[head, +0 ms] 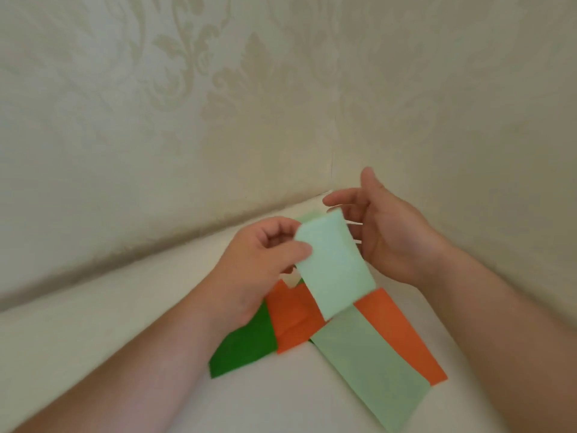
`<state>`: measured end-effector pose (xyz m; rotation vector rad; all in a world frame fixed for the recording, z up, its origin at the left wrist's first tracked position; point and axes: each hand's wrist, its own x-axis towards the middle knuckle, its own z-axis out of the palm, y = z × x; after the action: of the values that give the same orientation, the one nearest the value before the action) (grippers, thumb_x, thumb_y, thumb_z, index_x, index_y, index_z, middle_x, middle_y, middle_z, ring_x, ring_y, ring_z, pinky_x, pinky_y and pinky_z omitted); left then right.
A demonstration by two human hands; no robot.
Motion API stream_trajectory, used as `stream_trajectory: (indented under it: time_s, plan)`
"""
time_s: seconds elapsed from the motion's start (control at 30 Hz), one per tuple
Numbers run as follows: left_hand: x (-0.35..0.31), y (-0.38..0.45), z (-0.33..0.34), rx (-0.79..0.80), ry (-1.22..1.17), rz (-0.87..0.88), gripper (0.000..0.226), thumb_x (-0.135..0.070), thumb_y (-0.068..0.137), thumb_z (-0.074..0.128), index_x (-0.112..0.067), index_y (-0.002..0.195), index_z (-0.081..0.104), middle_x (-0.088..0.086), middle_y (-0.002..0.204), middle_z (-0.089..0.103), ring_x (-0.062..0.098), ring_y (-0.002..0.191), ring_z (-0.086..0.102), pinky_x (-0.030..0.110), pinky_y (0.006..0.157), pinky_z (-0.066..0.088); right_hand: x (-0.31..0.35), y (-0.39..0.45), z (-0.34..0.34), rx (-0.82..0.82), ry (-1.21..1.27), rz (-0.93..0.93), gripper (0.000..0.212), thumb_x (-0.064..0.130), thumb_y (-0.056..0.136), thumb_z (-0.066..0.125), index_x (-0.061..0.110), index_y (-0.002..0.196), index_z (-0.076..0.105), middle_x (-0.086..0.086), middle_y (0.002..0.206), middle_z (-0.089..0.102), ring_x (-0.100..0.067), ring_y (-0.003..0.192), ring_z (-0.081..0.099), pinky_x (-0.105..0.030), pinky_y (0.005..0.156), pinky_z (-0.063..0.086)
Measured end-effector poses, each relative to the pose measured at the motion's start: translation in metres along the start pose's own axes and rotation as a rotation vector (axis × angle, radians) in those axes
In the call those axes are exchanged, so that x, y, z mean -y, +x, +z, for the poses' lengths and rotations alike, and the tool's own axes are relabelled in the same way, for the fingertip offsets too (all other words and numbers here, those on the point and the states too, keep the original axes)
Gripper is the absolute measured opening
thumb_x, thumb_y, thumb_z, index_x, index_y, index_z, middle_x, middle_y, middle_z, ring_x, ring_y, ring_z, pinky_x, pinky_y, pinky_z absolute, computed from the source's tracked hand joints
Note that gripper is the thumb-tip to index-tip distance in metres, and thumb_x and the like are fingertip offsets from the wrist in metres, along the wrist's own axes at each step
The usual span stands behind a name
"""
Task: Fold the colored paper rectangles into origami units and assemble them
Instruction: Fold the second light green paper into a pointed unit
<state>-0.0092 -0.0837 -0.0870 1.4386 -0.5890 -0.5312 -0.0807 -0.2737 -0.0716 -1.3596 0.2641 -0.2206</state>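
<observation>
I see my left hand [265,260] pinching a pale green paper rectangle [335,264] at its left edge, thumb on the near face and fingers curled behind it. The sheet is flat, matte and slightly blurred, with a second pale layer showing past its upper left corner; whether that is a fold I cannot tell. It is held raised above the white table [93,354], long axis running from upper left to lower right, its lower end toward me. My right hand [384,226] sits just beside the sheet's right edge, palm facing left, fingers straight and spread, holding nothing; contact with the paper I cannot confirm. On the table below lie further pieces: a dark green rectangle [243,345] at left, an orange rectangle [296,317] partly over it, a second pale green rectangle [371,367] angled toward lower right, and a second orange rectangle [402,335] along its right side. Patterned beige wallpaper [218,89] forms the corner behind
</observation>
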Motion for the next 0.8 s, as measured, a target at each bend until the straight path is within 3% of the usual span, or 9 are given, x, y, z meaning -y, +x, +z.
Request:
stream_trajectory:
  time_s: [0.07, 0.1, 0.17, 0.23, 0.37, 0.5, 0.63, 0.8]
  plan:
    - [-0.004, 0.005, -0.012, -0.064, -0.116, 0.013, 0.014, -0.01, 0.074, 0.074, -0.023, 0.078, 0.073, 0.01, 0.086, 0.07, 0.023, 0.077, 0.058, 0.037, 0.075, 0.045, 0.001, -0.005, 0.002, 0.1, 0.005, -0.026, 0.062, 0.07, 0.088, 0.047, 0.019, 0.106, 0.076, -0.005, 0.1, 0.073, -0.023, 0.088, 0.069, -0.042, 0.081, 0.052]
    - [-0.007, 0.006, -0.017, -0.076, -0.15, 0.016, 0.017, -0.007, 0.076, 0.075, -0.023, 0.078, 0.071, 0.007, 0.085, 0.069, 0.019, 0.074, 0.057, 0.033, 0.071, 0.045, -0.002, -0.006, 0.004, 0.143, -0.053, -0.069, 0.052, 0.064, 0.088, 0.058, 0.02, 0.109, 0.076, -0.006, 0.106, 0.075, -0.025, 0.096, 0.07, -0.046, 0.088, 0.053]
    - [-0.01, 0.006, -0.024, -0.076, -0.225, 0.01, 0.021, -0.003, 0.077, 0.076, -0.022, 0.081, 0.067, 0.006, 0.085, 0.069, 0.017, 0.071, 0.056, 0.03, 0.069, 0.044, -0.007, -0.009, 0.009, 0.165, -0.123, -0.132, 0.039, 0.035, 0.083, 0.08, 0.019, 0.118, 0.074, -0.008, 0.117, 0.075, -0.031, 0.109, 0.071, -0.057, 0.101, 0.05]
    - [-0.012, 0.007, -0.027, -0.049, -0.319, 0.002, 0.019, -0.005, 0.076, 0.075, -0.022, 0.083, 0.068, 0.005, 0.085, 0.069, 0.016, 0.069, 0.056, 0.031, 0.067, 0.045, -0.01, -0.009, 0.013, 0.128, -0.067, -0.158, 0.05, 0.017, 0.074, 0.087, 0.017, 0.121, 0.073, -0.013, 0.12, 0.075, -0.036, 0.112, 0.071, -0.064, 0.107, 0.045]
    - [-0.012, 0.007, -0.03, 0.048, -0.381, -0.002, 0.022, -0.009, 0.076, 0.068, -0.022, 0.092, 0.074, 0.005, 0.089, 0.07, 0.016, 0.073, 0.058, 0.031, 0.068, 0.045, -0.005, -0.012, 0.013, 0.159, 0.052, -0.184, 0.057, 0.012, 0.071, 0.08, 0.01, 0.126, 0.068, -0.014, 0.119, 0.075, -0.031, 0.105, 0.072, -0.055, 0.099, 0.052]
    - [-0.009, 0.007, -0.034, 0.117, -0.362, 0.035, 0.042, -0.003, 0.065, 0.072, -0.019, 0.104, 0.07, 0.004, 0.098, 0.071, 0.017, 0.079, 0.059, 0.033, 0.072, 0.043, -0.006, -0.013, 0.012, 0.204, 0.044, -0.213, 0.042, 0.002, 0.079, 0.08, 0.014, 0.119, 0.071, -0.01, 0.111, 0.077, -0.022, 0.092, 0.073, -0.034, 0.078, 0.056]
    - [-0.008, 0.007, -0.036, 0.136, -0.363, 0.054, 0.035, -0.006, 0.062, 0.071, -0.021, 0.094, 0.072, 0.001, 0.09, 0.069, 0.015, 0.076, 0.057, 0.033, 0.072, 0.043, -0.005, -0.013, 0.013, 0.214, 0.041, -0.226, 0.029, 0.005, 0.079, 0.072, 0.024, 0.1, 0.077, -0.006, 0.107, 0.076, -0.019, 0.091, 0.07, -0.033, 0.079, 0.054]
    - [-0.01, 0.006, -0.035, 0.141, -0.336, 0.06, 0.029, -0.005, 0.062, 0.069, -0.024, 0.083, 0.076, -0.002, 0.081, 0.067, 0.013, 0.073, 0.054, 0.032, 0.072, 0.042, -0.004, -0.016, 0.014, 0.238, 0.048, -0.237, 0.027, 0.005, 0.08, 0.071, 0.026, 0.094, 0.078, -0.005, 0.106, 0.076, -0.019, 0.093, 0.069, -0.033, 0.08, 0.052]
